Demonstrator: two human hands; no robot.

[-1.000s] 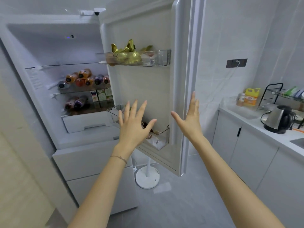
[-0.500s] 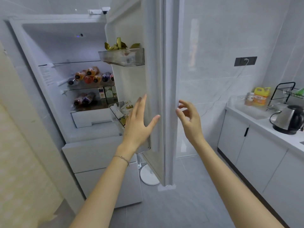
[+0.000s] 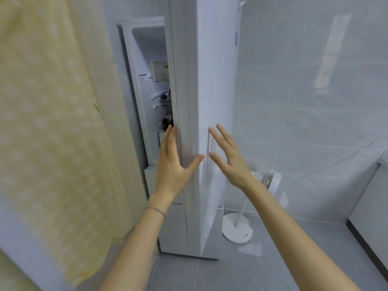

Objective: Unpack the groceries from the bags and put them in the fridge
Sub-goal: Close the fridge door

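Observation:
The white fridge door (image 3: 216,97) stands nearly closed, leaving a narrow gap onto the fridge interior (image 3: 153,85). Through the gap I see bits of bottles (image 3: 165,95) and a pale box (image 3: 160,70) on the shelves. My left hand (image 3: 171,162) lies with straight fingers along the door's inner edge, thumb spread toward its corner. My right hand (image 3: 227,158) is spread flat against the door's outer face. Neither hand holds anything.
A yellow dotted curtain (image 3: 52,122) hangs close on the left. A white standing fan (image 3: 239,223) stands on the grey floor right of the fridge, against the tiled wall. A white cabinet (image 3: 371,206) edges in at the right.
The door has swung far toward closed, hiding the door shelves and most of the interior. Both hands followed it leftward, and my view turned left.

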